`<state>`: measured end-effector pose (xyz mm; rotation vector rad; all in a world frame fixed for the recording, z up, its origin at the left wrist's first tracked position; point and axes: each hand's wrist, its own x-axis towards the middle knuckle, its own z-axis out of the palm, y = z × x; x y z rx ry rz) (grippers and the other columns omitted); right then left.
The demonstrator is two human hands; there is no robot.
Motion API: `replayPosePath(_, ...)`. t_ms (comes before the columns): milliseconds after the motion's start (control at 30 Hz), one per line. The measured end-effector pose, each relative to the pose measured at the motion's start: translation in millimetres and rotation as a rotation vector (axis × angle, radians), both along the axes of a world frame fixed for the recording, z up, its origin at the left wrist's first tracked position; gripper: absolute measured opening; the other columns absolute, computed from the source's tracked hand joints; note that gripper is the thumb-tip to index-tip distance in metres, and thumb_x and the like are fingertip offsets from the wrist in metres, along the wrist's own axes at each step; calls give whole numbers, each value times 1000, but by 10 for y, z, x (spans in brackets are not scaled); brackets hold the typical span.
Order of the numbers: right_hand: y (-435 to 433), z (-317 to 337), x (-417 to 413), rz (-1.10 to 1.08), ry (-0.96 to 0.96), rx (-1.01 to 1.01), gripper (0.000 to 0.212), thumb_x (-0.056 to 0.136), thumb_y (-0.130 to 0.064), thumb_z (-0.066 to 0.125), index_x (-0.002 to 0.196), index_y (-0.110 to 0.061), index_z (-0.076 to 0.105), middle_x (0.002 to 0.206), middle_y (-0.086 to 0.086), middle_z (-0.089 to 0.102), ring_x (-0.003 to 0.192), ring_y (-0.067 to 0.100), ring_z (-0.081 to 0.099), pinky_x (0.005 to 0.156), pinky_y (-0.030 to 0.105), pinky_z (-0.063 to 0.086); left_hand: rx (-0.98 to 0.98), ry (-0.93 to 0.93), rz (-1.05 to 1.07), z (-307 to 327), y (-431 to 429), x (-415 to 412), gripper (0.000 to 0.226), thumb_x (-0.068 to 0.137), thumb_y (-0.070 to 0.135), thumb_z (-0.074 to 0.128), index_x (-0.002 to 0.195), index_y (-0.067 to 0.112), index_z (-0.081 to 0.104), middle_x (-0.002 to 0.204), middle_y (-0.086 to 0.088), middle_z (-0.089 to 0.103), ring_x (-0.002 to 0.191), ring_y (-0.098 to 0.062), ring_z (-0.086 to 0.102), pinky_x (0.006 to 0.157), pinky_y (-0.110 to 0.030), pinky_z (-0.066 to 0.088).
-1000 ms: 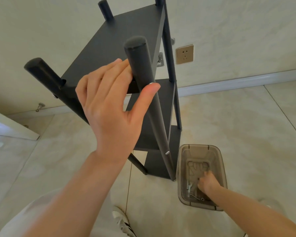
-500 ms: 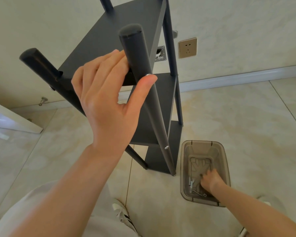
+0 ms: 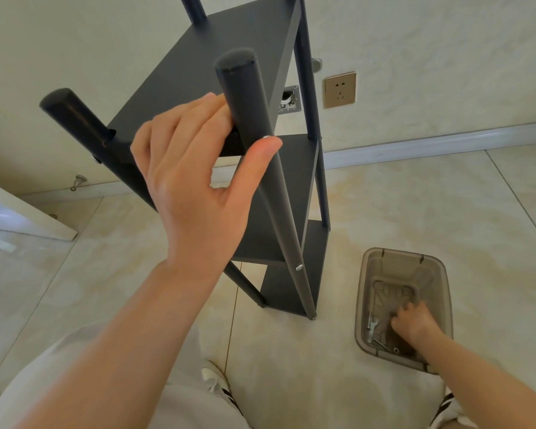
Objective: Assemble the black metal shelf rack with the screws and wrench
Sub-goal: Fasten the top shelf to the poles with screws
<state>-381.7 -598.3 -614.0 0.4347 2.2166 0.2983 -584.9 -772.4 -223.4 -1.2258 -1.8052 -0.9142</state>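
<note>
Okay, left grip [image 3: 195, 181] clasped the black rack's front post [image 3: 246, 97]; right grip [image 3: 412, 323] sat inside the brown bin [image 3: 399, 253] beside screws [image 3: 381, 343], hold impossible to tell.

My left arm's up in front of me, forearm bare; left hand [image 3: 198, 187] is wrapped round the post [image 3: 242, 88], fingers behind it, thumb across the front; right arm's stretched way down, right hand [image 3: 415, 323] knuckles up, fingers curled under; can't tell if it's holding anything.
</note>
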Motion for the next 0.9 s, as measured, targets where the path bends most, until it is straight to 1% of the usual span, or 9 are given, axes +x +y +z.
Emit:
replayPosePath(133, 35, 2, 41, -39, 9, -3, 44, 98, -20, 55, 142, -16, 47, 145, 13, 45, 132, 35, 42, 103, 50, 36, -6, 1, 5, 7, 6, 7, 46, 101, 48, 49, 98, 9, 74, 101, 0, 72, 104, -23, 61, 95, -45, 39)
replayPosePath(267, 25, 46, 13, -81, 63, -41, 50, 96, -18, 58, 143, -13, 42, 143, 14, 45, 131, 35, 44, 103, 49, 37, -4, -1, 4, -5, 2, 1, 44, 101, 47, 51, 100, 10, 74, 102, 1, 72, 105, -23, 60, 95, -46, 39)
replayPosePath(467, 46, 409, -141, -202, 203, -105, 34, 98, -10, 48, 132, -13, 51, 134, 13, 51, 123, 31, 51, 100, 42, 43, -29, -29, 6, 21, -6, 5, 43, 100, 48, 52, 102, 11, 74, 104, 2, 72, 107, -22, 60, 97, -41, 37)
replayPosePath(567, 50, 746, -305, -351, 361, -112, 25, 93, -3, 43, 107, -17, 59, 104, 5, 63, 99, 26, 63, 80, 35, 50, -52, -48, -17, 57, -27, 13, 43, 98, 50, 52, 104, 13, 75, 105, 6, 71, 108, -21, 61, 98, -40, 35)
replayPosePath(633, 33, 1027, -441, -461, 457, -42, 23, 86, 2, 46, 88, -17, 60, 78, -1, 57, 80, 25, 64, 65, 31, 44, -64, -67, -39, 83, -43, 14, 44, 97, 51, 53, 107, 14, 75, 107, 12, 68, 111, -20, 61, 99, -39, 34)
replayPosePath(700, -10, 1310, -582, -508, 543, 23, 24, 83, 4, 49, 71, -16, 51, 65, -3, 49, 66, 24, 58, 59, 30, 40, -55, -88, -56, 105, -65, 19, 44, 96, 51, 54, 109, 15, 75, 110, 13, 68, 113, -19, 60, 101, -36, 32)
replayPosePath(733, -38, 1422, -646, -508, 611, 37, 24, 86, 2, 50, 71, -16, 50, 64, -3, 47, 62, 23, 53, 58, 30, 38, -52, -100, -60, 118, -75, 22, 44, 95, 51, 55, 110, 16, 75, 112, 12, 68, 114, -19, 60, 102, -34, 30)
replayPosePath(800, -99, 1604, -725, -535, 839, -8, 16, 98, -14, 49, 83, -17, 54, 75, -2, 52, 62, 20, 50, 58, 28, 37, -61, -120, -68, 138, -72, 38, 44, 93, 51, 57, 112, 16, 75, 114, 11, 68, 115, -18, 60, 102, -32, 29)
replayPosePath(900, -263, 1876, -846, -719, 1257, -311, 14, 103, -30, 47, 98, -21, 57, 91, -4, 61, 69, 8, 54, 62, 17, 39, -79, -139, -75, 162, -82, 53, 45, 91, 51, 60, 113, 15, 75, 114, 4, 72, 117, -20, 61, 103, -32, 29)
